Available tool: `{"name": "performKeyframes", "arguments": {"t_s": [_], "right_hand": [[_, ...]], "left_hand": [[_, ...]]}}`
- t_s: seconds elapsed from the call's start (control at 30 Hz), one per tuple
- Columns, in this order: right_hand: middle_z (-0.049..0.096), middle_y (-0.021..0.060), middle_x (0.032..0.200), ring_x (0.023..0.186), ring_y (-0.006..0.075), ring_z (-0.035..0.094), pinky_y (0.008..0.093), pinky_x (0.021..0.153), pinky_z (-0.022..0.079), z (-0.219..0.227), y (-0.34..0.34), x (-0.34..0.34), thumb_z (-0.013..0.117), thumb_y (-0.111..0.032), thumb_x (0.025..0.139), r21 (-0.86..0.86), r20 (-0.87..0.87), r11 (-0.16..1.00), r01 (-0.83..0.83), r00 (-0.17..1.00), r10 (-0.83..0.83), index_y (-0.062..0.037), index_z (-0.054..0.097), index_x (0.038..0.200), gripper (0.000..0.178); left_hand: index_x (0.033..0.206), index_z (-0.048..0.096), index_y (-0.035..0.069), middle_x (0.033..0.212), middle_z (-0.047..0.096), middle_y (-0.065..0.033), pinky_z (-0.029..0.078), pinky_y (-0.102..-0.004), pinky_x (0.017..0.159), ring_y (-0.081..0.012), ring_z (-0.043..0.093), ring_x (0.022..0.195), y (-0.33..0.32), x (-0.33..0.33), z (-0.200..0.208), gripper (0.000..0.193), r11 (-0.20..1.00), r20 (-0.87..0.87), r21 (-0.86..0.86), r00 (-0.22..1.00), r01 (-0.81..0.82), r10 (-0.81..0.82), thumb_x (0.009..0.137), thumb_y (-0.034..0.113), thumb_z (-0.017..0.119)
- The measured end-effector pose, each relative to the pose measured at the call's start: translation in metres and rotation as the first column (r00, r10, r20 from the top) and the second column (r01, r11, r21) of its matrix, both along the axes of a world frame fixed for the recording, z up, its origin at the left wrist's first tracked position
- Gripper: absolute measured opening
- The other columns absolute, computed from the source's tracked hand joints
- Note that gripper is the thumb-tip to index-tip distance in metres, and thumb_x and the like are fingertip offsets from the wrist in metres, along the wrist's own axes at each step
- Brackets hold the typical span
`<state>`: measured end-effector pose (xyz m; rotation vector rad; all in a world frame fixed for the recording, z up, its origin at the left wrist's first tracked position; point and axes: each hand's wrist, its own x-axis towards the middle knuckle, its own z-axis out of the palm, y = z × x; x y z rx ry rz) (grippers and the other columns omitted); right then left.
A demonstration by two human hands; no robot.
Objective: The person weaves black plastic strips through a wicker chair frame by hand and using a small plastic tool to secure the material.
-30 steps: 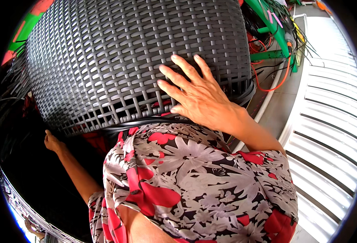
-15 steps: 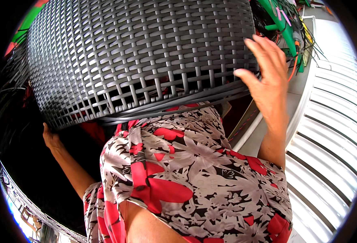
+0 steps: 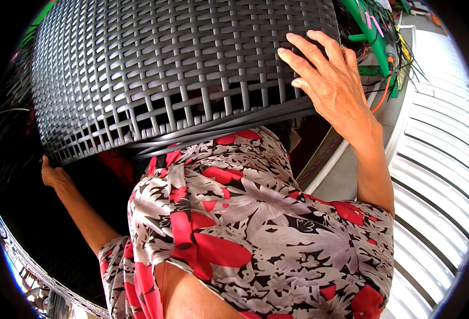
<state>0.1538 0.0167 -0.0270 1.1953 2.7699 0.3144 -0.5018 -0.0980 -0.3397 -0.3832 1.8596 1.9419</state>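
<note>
A large woven panel of flat dark grey strips fills the upper part of the head view. Its weave is dense at the top and more open along the lower edge, where upright strips stand bare. Loose grey strips run along that edge. My right hand lies with spread fingers over the panel's right side, its fingertips at the weave. At the panel's lower left corner is my left hand, thumb up against the edge; its other fingers are curled and partly hidden in shadow.
Green stand parts with an orange cord and dark loose strands are at the upper right. A white slatted surface runs down the right side. Another woven rim curves along the lower left, beside deep shadow.
My right hand has moved left from beside the panel onto its right side. The panel has shifted slightly, its lower edge a little higher, and my left hand has moved a little left and up.
</note>
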Motion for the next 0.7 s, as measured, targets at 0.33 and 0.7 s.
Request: {"name": "performKeyframes", "arguments": {"t_s": [0.33, 0.7], "right_hand": [[0.045, 0.0044, 0.141, 0.133, 0.0282, 0.035, 0.0532, 0.108, 0.023, 0.007, 0.007, -0.050, 0.075, -0.022, 0.075, -0.186, -0.132, 0.981, -0.050, 0.991, 0.026, -0.0167, 0.054, 0.131, 0.060], [0.042, 0.0049, 0.144, 0.134, 0.0292, 0.034, 0.0561, 0.108, 0.024, -0.013, 0.009, -0.079, 0.069, -0.034, 0.081, -0.140, -0.074, 0.986, -0.090, 0.994, 0.080, -0.0194, 0.050, 0.137, 0.061]], "left_hand": [[0.088, 0.060, -0.016, 0.092, 0.066, -0.0210, 0.059, -0.0480, 0.069, -0.0344, 0.067, 0.072, -0.002, -0.019, 0.014, 0.022, 0.999, 0.017, -0.018, 0.999, -0.040, 0.040, 0.077, -0.004, 0.074], [0.089, 0.058, -0.015, 0.090, 0.065, -0.0184, 0.059, -0.0431, 0.067, -0.0310, 0.066, 0.072, 0.013, 0.017, 0.041, 0.022, 0.981, -0.024, -0.037, 0.981, -0.193, 0.192, 0.074, -0.010, 0.073]]}}
